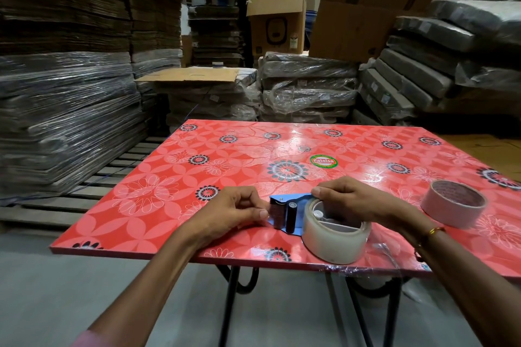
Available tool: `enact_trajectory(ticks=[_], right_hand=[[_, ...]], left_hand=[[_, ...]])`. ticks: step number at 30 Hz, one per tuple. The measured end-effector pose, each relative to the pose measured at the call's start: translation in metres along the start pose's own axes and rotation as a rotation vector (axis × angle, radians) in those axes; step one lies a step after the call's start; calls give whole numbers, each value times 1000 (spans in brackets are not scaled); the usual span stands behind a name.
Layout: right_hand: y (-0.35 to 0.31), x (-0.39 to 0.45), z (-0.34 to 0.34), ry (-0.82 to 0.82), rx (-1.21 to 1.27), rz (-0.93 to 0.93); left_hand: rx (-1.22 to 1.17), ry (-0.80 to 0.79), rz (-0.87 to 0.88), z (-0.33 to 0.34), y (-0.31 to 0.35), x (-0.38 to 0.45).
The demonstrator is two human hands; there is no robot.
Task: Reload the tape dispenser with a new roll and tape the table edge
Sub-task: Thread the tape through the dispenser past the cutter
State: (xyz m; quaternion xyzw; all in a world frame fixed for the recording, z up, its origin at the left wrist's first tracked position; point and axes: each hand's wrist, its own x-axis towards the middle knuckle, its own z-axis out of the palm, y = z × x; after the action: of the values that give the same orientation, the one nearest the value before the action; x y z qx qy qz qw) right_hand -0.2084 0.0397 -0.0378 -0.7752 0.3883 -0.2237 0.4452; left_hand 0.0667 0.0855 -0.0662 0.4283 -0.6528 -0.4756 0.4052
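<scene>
A blue tape dispenser (284, 213) lies on its side on the red flowered table (174, 177), near the front edge. A clear tape roll (335, 236) sits on its hub. My left hand (236, 210) pinches at the dispenser's toothed front end, fingers curled, thumb by the black roller. My right hand (352, 200) grips the dispenser from behind the roll, thumb on the blue frame, fingers reaching into the roll's core. A second, near-empty roll (454, 204) with a brown cardboard core lies to the right of my right hand.
The table's front edge (253, 258) runs just below the roll, with black metal legs (234, 298) under it. A crumpled scrap of clear tape (386, 251) lies by my right wrist. Stacks of wrapped cardboard (64, 110) and boxes (277, 22) surround the table.
</scene>
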Motion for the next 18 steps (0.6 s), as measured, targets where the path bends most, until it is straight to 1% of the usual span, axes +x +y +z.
enact_trajectory(ticks=[4,8,13,18], right_hand=[[-1,-1,1,13,19,10],[-1,-1,0,11,8,1],[0,0,0,2,10,-8],[-1,-1,-1,-2,-11,-6]], left_hand=[[149,6,70,2,0,-11],[214,15,98,4,-2,-16],[221,34,94,4,-1,-13],[171,-3,47,3,2,-8]])
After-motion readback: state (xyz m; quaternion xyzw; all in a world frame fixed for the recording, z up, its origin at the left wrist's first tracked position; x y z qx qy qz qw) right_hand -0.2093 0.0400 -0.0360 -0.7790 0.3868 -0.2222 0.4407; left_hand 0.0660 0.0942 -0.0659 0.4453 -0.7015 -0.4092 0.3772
